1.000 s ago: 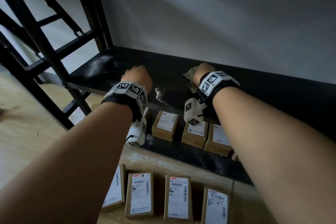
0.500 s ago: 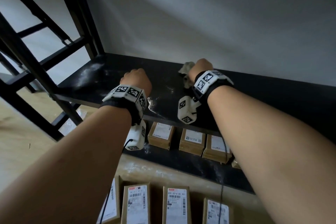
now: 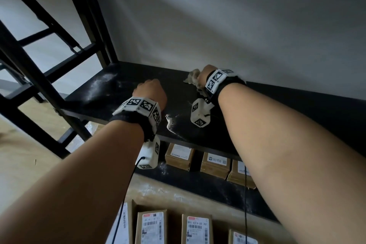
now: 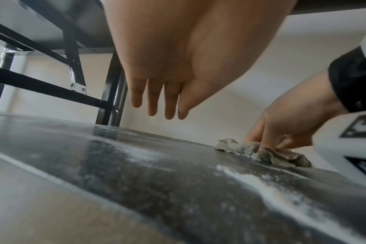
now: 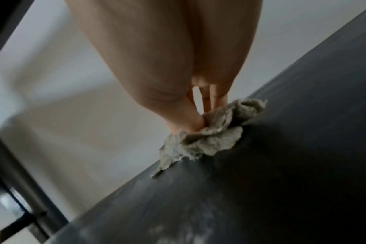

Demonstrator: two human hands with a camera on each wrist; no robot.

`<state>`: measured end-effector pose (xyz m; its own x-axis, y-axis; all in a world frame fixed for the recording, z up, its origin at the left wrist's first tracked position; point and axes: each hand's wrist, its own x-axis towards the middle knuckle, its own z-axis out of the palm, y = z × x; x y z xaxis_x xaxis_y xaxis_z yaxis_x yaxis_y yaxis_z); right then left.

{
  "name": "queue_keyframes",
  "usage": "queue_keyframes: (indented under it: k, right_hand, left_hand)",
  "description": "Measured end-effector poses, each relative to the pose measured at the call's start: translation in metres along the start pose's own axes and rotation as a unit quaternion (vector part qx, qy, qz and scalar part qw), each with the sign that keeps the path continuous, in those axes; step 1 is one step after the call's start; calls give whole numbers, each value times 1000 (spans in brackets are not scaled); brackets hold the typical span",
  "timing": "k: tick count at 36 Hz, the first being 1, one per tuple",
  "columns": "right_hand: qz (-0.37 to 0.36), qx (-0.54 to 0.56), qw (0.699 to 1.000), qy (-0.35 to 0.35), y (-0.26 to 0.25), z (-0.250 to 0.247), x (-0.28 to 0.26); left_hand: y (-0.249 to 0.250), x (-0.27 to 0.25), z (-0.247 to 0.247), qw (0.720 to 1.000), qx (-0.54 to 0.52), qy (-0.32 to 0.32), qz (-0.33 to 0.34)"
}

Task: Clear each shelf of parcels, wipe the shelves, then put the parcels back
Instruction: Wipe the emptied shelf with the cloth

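Note:
A black shelf (image 3: 122,93) carries streaks of white dust (image 3: 171,123). My right hand (image 3: 204,74) pinches a crumpled grey cloth (image 3: 193,76) and presses it on the shelf close to the back wall. The right wrist view shows thumb and fingers dug into the cloth (image 5: 209,137). My left hand (image 3: 151,92) hovers over the shelf's middle, to the left of the cloth. In the left wrist view its fingers (image 4: 159,102) hang straight and hold nothing, with the cloth (image 4: 261,153) and a dust ridge (image 4: 251,180) to the right.
Brown parcels (image 3: 179,155) stand in a row on the lower shelf. More labelled parcels (image 3: 151,228) lie on the floor in front. Black frame posts and diagonal braces (image 3: 99,25) rise at the left. A pale wall (image 3: 217,25) closes the back.
My right hand has slid the cloth further back toward the wall. The left hand has shifted slightly back over the shelf. The head view has tilted upward.

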<state>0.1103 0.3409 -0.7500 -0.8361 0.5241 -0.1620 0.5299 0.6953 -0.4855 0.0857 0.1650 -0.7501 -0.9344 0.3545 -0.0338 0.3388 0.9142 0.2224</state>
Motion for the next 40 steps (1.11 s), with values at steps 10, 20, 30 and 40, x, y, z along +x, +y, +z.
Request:
queue_keyframes:
  k: [10,20,30,40]
  right_hand:
    - [38,-84,996,-20,-15,17,-12]
    - [2,-78,997,-23,-28,34,-71]
    - [-52,-68,993,-87,-38,52,-96]
    - [35,-39,999,7,-12,12,-52]
  left_hand:
    - [-12,-18,-6,1000,-14,-9,-19]
    - [-26,-50,-20,999,-23,-13,-31]
    - [-47,-62,-22,999,-23,18,-29]
    - [-56,-40,-19,998,-28,14,-45]
